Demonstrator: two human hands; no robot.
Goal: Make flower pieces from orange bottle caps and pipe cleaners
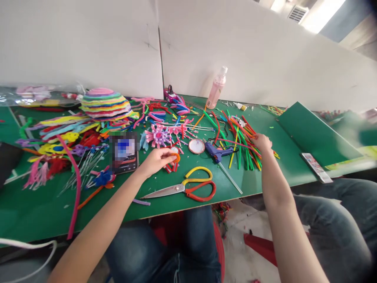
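Observation:
My left hand [157, 159] rests on the green table [265, 173] with its fingers closed on a small orange and red pipe-cleaner piece [173, 162]. My right hand [261, 142] reaches into a pile of coloured pipe cleaners [240, 137] at the right, fingers curled among the stems; what it grips is hidden. A pink pipe-cleaner flower [158, 135] lies just beyond my left hand.
Scissors [188, 188] with yellow and red handles lie near the table's front edge. A blue glue gun [216, 151], a round tape roll [196, 146], a phone [125, 153], a pink bottle [216, 88], stacked felt discs [104, 104] and a green board [315, 135] surround the hands.

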